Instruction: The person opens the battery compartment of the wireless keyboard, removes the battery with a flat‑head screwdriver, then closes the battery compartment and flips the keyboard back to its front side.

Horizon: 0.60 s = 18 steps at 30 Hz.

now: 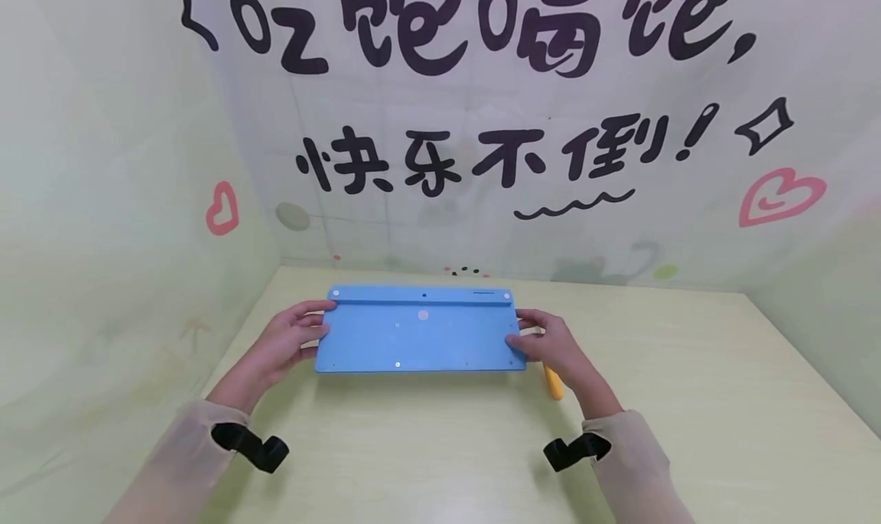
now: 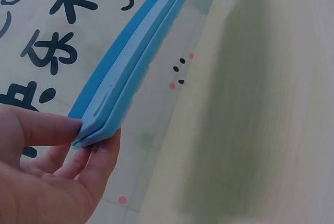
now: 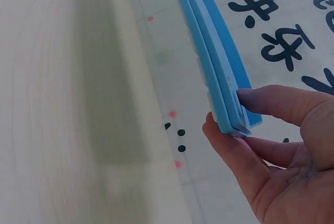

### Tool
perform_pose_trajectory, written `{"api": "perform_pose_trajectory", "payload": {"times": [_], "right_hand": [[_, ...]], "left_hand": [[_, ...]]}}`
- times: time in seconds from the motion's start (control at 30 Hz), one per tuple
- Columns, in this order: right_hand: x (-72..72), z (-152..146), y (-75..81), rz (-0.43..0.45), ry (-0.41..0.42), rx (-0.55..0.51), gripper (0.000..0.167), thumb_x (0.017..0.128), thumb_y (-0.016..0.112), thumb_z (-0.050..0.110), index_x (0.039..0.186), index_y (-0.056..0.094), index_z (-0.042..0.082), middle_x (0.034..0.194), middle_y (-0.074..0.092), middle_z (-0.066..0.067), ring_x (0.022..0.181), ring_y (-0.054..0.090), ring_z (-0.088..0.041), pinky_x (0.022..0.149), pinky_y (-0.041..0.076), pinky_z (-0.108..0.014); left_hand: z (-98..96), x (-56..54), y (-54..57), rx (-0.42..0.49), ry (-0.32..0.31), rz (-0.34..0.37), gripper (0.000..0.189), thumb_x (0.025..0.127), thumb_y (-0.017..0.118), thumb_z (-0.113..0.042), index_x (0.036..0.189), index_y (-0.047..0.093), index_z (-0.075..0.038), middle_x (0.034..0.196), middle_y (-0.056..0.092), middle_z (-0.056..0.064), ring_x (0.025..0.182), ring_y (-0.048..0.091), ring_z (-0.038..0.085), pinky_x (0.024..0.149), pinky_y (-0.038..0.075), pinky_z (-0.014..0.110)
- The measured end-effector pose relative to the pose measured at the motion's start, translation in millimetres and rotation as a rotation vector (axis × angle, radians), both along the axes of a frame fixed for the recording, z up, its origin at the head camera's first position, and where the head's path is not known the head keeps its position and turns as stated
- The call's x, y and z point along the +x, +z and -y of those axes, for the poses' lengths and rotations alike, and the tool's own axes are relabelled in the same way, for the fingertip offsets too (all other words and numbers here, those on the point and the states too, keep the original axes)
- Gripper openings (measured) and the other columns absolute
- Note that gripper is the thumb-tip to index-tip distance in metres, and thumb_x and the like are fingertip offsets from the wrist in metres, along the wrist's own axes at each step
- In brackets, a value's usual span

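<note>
A blue keyboard (image 1: pixel 372 340) is held up off the table, its underside with small screw holes and a raised bar turned toward the head camera. My left hand (image 1: pixel 285 339) pinches its left end, thumb on one face and fingers behind. At the other end my right hand (image 1: pixel 551 344) grips it the same way. Both wrist views show the keyboard (image 2: pixel 117 80) edge-on between thumb and fingers. Partly hidden behind the right hand lies a screwdriver (image 1: pixel 554 384) with an orange handle; its thin shaft shows in the left wrist view.
Beneath the keyboard, its shadow falls on the pale wooden table (image 1: pixel 413 447). A printed cloth wall (image 1: pixel 427 226) with black lettering stands behind the table, and similar cloth closes both sides. Each sleeve has a black camera mount (image 1: pixel 251 447) at the wrist.
</note>
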State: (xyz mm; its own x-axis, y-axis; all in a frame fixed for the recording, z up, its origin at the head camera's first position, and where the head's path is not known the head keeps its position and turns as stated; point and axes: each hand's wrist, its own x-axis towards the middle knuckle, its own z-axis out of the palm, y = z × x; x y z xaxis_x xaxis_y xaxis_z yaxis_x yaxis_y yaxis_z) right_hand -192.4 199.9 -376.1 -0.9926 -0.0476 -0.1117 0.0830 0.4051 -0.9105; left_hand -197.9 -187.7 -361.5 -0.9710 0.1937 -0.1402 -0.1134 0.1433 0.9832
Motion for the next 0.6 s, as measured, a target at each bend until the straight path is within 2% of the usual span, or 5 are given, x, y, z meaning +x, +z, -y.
{"api": "perform_pose_trajectory", "payload": {"times": [0.13,0.33,0.6], "right_hand": [[-2.2,0,-8.5,0.052,0.015,0.033,0.057,0.082,0.069,0.010,0.130,0.043,-0.007,0.110,0.050,-0.020,0.089,0.058,-0.027,0.070,0.054,-0.036],[-7.1,2,-18.3,0.098,0.032,0.064,0.054,0.079,0.072,0.008,0.124,0.048,-0.008,0.099,0.053,-0.016,0.077,0.057,-0.022,0.067,0.054,-0.035],[-11.2,8,-26.3,0.148,0.039,0.087,0.050,0.079,0.072,0.008,0.121,0.050,-0.008,0.093,0.053,-0.015,0.072,0.058,-0.020,0.066,0.054,-0.036]], "left_hand": [[1.0,-4.3,-7.7,-0.063,-0.029,0.029,0.042,0.093,0.049,-0.005,0.133,0.040,0.001,0.123,0.045,0.022,0.102,0.050,0.027,0.082,0.048,0.039],[1.3,-11.6,-15.5,-0.126,-0.013,0.071,0.040,0.093,0.046,-0.005,0.132,0.041,-0.001,0.131,0.038,0.025,0.113,0.043,0.036,0.086,0.044,0.043],[4.8,-18.3,-27.1,-0.152,-0.028,0.061,0.040,0.094,0.047,-0.003,0.133,0.040,0.000,0.132,0.039,0.027,0.112,0.045,0.034,0.085,0.045,0.037]]}}
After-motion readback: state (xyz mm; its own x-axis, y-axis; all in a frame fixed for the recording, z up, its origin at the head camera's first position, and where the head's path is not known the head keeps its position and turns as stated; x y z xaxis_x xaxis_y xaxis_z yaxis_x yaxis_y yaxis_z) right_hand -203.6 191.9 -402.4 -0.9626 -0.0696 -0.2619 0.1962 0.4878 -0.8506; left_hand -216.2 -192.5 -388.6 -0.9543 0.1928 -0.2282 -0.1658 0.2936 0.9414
